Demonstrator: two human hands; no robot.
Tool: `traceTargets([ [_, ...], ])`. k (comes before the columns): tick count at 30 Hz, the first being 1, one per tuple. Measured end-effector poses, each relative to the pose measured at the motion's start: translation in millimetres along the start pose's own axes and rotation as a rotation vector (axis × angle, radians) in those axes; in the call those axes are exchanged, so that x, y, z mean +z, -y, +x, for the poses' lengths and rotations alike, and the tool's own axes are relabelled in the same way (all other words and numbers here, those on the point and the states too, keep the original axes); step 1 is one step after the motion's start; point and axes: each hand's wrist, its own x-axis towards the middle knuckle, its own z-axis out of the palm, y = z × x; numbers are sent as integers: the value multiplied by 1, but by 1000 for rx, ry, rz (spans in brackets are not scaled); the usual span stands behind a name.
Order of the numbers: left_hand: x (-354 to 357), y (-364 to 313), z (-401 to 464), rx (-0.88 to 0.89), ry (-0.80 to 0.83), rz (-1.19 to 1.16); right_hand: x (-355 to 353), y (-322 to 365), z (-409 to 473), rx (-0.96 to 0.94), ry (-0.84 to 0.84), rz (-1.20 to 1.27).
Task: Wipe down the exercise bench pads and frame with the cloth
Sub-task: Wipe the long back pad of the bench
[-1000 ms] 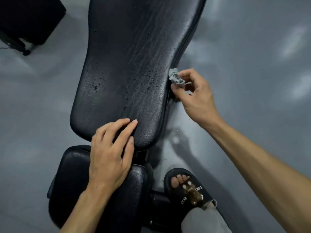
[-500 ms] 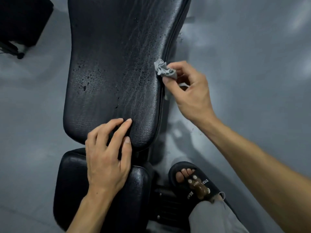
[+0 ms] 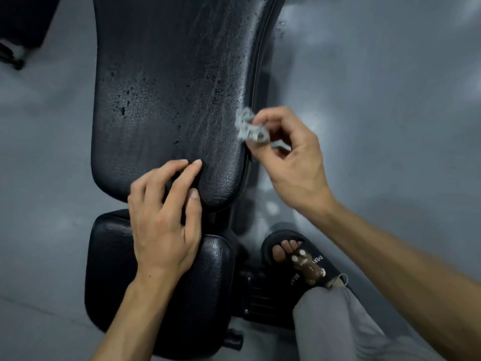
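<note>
The black bench back pad (image 3: 166, 95), beaded with water drops, stretches away from both hands, its near end under the left hand (image 3: 164, 220), whose relaxed fingers rest flat on it and grasp nothing. The right hand (image 3: 289, 155) pinches a crumpled grey cloth (image 3: 250, 127) against the pad's right edge.

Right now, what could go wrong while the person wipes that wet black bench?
The cloth is only a small wad pinched in the right hand, so it might slip out or miss many droplets on the back pad. The left hand leans on that wet pad and could slide. The foot in the open slipper sits close to the bench frame.
</note>
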Motion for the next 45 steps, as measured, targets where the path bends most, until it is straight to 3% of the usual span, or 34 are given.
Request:
traceTargets([
  [6, 1, 1, -1, 5, 0, -11, 5, -7, -71, 190, 276, 175],
  [12, 0, 2, -3, -4, -4, -33, -5, -2, -45, 321, 16, 277],
  [18, -2, 4, -3, 1, -5, -49, 21, 8, -77, 334, 113, 279],
  [25, -2, 9, -6, -72, -94, -88, -6, -5, -77, 530, 102, 172],
  [27, -2, 9, -6, -104, -122, -112, -3, -8, -80, 466, 154, 84],
  [32, -5, 11, -5, -199, -194, -148, 0, -1, -83, 60, 380, -408],
  [35, -7, 12, -4, -237, -208, -177, -14, -3, -84, -95, 371, -522],
  [38, -19, 38, -22, -296, -154, -101, -21, -6, -84, -108, 338, -556],
  [42, -38, 79, -62, -476, -94, 14, -1, -11, -97, -110, 411, -469],
  [45, -33, 82, -67, -500, -85, 49, 15, -5, -91, -115, 441, -460],
])
